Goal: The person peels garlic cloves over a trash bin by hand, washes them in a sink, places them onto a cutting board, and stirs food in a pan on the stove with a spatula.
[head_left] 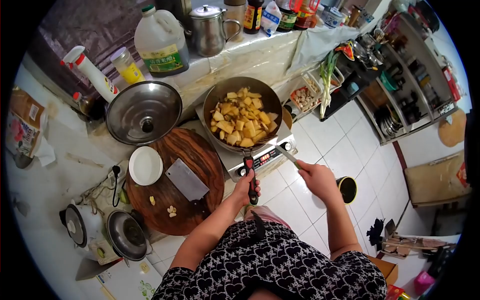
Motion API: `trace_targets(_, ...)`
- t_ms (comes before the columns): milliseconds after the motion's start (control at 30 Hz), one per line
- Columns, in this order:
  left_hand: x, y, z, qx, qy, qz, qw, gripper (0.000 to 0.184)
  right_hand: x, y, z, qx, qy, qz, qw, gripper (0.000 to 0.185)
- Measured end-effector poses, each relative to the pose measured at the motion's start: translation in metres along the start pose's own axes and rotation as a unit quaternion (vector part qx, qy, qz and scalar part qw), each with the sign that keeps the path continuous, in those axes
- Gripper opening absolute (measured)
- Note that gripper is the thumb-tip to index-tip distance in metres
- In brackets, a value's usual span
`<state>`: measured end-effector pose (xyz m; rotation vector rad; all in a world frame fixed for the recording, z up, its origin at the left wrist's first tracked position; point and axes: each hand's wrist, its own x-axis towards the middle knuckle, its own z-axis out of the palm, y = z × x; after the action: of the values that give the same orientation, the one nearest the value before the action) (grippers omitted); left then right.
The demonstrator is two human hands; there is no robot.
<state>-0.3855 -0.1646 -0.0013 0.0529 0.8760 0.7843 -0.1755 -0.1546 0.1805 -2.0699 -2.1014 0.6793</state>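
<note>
My left hand (246,189) is wrapped round the black and red handle of a deep pan (274,100). Chunks of yellowish-brown food (243,117) fill the bottom of the pan, which stands on an induction cooker (264,159) with a lit red display. To the right of the handle, my right hand (317,178) grips a spatula (288,155) by its handle. The spatula's slotted head lies at the pan's near right rim, beside the food.
Left of the cooker, a round wooden board (172,220) bears a cleaver (187,180), a white bowl (145,166) and small pale pieces. A large lid (144,113) leans behind it. Bottles and a metal kettle (208,31) line the back ledge. A bin (347,190) stands on the floor at right.
</note>
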Motion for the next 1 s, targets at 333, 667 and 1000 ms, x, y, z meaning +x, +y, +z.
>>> trace_targets(333,0.0,-0.002,-0.002,0.001,-0.005,0.011,1.0,0.04,0.011,-0.003,0.0,-0.032,0.032,-0.002,0.999,0.025)
trace_targets(667,0.002,-0.001,0.0,0.008,0.01,0.005,1.0,0.039,0.047,0.016,0.034,-0.034,0.093,-0.02,0.995,0.027)
trace_targets(1000,0.002,-0.004,-0.001,-0.02,0.009,0.007,1.0,0.038,0.049,-0.02,0.061,0.065,0.042,-0.079,0.994,0.03)
